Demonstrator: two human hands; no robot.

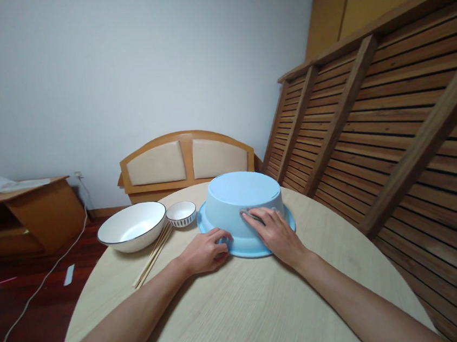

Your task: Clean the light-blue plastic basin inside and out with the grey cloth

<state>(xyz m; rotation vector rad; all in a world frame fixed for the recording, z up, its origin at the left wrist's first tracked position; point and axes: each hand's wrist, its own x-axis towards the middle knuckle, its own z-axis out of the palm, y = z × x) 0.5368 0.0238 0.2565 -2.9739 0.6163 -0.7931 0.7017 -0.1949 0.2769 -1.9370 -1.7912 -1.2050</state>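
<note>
A light blue basin (243, 188) stands upside down on the round wooden table (243, 311), its base facing up. At the near left of its rim is my left hand (206, 251), fingers curled over the edge and closed on it. My right hand (275, 235) presses a small grey cloth (258, 218) against the near side wall of the basin. Most of that cloth is hidden under the fingers.
Left of the basin are a small striped bowl (181, 213), a large white dark-rimmed bowl (133, 229) and several wooden chopsticks (153, 256). Behind the table stands a padded headboard (186, 162). A slatted wooden frame (370, 123) leans along the right. A cable (46, 280) crosses the floor.
</note>
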